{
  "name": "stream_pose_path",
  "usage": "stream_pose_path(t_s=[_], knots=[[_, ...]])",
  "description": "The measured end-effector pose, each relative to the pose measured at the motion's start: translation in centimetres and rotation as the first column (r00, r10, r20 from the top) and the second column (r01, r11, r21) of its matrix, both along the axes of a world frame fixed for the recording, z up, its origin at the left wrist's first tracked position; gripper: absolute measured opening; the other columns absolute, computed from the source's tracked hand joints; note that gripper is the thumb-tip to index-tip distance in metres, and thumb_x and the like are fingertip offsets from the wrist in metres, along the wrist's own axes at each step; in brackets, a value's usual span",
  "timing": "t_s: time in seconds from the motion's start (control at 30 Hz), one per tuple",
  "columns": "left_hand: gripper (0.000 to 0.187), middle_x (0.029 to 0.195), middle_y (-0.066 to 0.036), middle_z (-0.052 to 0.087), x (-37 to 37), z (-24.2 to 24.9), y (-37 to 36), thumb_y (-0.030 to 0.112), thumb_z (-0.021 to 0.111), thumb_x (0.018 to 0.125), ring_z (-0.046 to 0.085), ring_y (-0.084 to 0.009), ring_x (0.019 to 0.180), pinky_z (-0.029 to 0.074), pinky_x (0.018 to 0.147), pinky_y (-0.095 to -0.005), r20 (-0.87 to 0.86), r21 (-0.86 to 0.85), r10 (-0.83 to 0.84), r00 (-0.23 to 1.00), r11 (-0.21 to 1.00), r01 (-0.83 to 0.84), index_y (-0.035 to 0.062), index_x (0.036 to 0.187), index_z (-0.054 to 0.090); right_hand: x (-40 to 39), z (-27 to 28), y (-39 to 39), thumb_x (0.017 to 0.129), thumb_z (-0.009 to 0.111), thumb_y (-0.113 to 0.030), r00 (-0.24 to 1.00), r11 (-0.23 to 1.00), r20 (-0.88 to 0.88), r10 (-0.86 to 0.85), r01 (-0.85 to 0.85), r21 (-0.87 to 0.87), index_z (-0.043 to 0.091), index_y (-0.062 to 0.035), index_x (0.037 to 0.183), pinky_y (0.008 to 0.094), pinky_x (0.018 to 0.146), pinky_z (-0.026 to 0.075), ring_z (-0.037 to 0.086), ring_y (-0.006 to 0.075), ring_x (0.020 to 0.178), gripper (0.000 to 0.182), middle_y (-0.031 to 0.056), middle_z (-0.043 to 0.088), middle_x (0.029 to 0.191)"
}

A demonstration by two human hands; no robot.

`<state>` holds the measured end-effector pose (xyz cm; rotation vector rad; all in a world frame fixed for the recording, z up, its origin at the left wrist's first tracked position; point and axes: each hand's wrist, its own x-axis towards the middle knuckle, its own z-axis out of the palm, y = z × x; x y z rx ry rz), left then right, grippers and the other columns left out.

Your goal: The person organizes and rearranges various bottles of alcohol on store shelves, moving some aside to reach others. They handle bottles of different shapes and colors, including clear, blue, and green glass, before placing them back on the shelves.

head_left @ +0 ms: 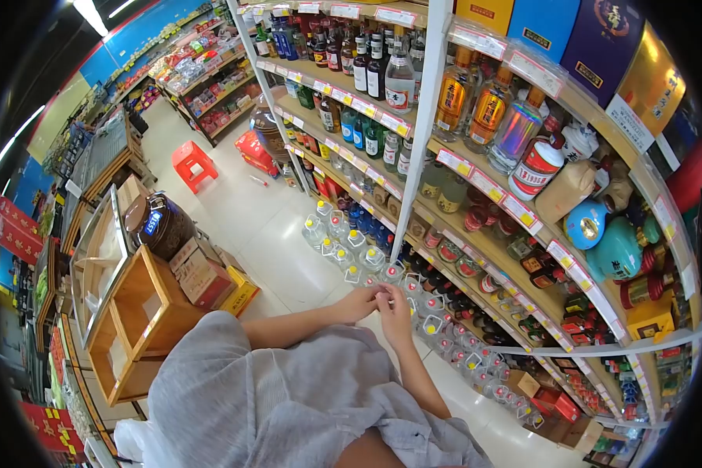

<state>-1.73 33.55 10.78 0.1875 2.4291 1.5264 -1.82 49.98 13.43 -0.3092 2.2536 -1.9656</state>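
Observation:
My left hand and my right hand meet in front of my grey shirt. The fingertips of both are pinched together and touch. Whatever may be between them is hidden or too small to make out. Just beyond the hands, large clear plastic jugs with yellow and red caps stand in rows on the floor. They run along the foot of a liquor shelf, which holds many glass bottles. Neither hand touches the jugs or the shelf.
A red plastic stool stands on the tiled aisle floor. To the left are a wooden display rack, a big dark jar and cardboard boxes. A white shelf post rises ahead. Opened cartons lie at lower right.

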Motion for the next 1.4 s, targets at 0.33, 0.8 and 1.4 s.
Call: stream_pose_path(t_s=[0.33, 0.8, 1.4], knots=[[0.029, 0.105, -0.013, 0.076, -5.5, -1.8, -7.7, 0.026, 0.063, 0.105, 0.075, -0.0259, 0.090, 0.059, 0.083, -0.0407, -0.039, 0.081, -0.126, 0.991, 0.988, 0.129, 0.0053, 0.125, 0.069, -10.0, 4.2, -7.7, 0.099, 0.074, -0.020, 0.949, 0.950, -0.145, -0.280, 0.296, 0.098, 0.066, -0.0010, 0.126, 0.0324, 0.080, 0.055, 0.068, 0.0167, 0.086, 0.034, 0.0092, 0.072, 0.108], [0.025, 0.107, -0.016, 0.076, -14.6, -3.7, -32.7, 0.020, 0.065, 0.104, 0.074, -0.0280, 0.094, 0.059, 0.081, -0.0388, 0.088, 0.254, -0.219, 0.972, 0.948, 0.191, 0.0029, 0.120, 0.070, -42.0, 24.9, -22.9, 0.083, 0.089, -0.049, 0.137, 0.399, -0.801, -0.582, 0.907, -0.134, 0.056, 0.0067, 0.135, 0.0435, 0.101, 0.051, 0.063, 0.0310, 0.117, 0.083, 0.0205, 0.061, 0.129], [0.022, 0.096, -0.012, 0.076, -21.3, -3.1, -37.5, 0.018, 0.065, 0.104, 0.072, -0.0198, 0.087, 0.058, 0.077, -0.0344, 0.062, 0.426, -0.248, 0.967, 0.883, 0.199, 0.0019, 0.119, 0.070, -44.1, 28.8, -16.7, 0.100, 0.071, -0.028, 0.604, 0.625, -0.651, -0.459, 0.741, 0.247, 0.077, -0.0009, 0.124, 0.0302, 0.099, 0.049, 0.068, 0.0152, 0.108, 0.037, 0.0092, 0.078, 0.118]])
